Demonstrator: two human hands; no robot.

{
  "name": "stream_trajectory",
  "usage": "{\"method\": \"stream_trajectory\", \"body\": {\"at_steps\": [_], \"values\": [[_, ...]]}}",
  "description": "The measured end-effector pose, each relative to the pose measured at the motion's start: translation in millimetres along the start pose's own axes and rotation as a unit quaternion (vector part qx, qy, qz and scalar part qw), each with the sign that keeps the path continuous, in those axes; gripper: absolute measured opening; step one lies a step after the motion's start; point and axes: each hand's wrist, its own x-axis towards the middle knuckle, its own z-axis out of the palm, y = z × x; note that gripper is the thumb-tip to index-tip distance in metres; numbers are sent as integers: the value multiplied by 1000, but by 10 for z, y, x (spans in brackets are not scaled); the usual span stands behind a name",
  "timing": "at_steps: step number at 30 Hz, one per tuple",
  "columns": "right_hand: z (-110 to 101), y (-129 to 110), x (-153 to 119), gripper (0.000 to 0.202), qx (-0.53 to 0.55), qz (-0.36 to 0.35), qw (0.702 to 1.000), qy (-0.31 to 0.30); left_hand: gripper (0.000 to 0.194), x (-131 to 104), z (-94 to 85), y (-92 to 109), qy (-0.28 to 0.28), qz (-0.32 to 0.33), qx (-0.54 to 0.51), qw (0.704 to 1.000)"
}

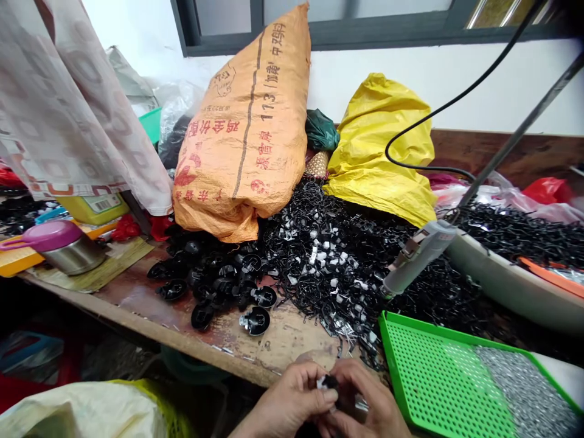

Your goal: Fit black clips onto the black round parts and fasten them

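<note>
At the bottom of the head view, my left hand (292, 398) and my right hand (371, 398) are close together at the table's front edge. Both have their fingers closed around a small black and white plastic part (327, 382); most of it is hidden by the fingers. Just beyond them spreads a heap of small black and white parts (319, 255). Several round black parts with metal pieces (255, 320) lie to the left. Beside my right hand is a green perforated tray (438, 371) with many small silver metal pieces (529, 383).
A grey cylinder (420, 255) on a metal rod hangs over the heap. Behind stand an orange sack (246, 134) and a yellow bag (385, 146). A white basin (515, 286) is at right. A steel cup with a purple lid (73, 249) and a hanging cloth (86, 109) are at left.
</note>
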Motion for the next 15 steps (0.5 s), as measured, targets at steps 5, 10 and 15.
{"method": "stream_trajectory", "body": {"at_steps": [5, 10, 15], "values": [[12, 10, -10, 22, 21, 25, 999, -11, 21, -2, 57, 29, 61, 4, 29, 998], [-2, -6, 34, 23, 81, 52, 995, -37, 17, -65, 104, 105, 87, 22, 32, 995], [86, -42, 55, 22, 23, 67, 997, 0, 17, -65, 101, 136, 99, 43, 53, 993]]}}
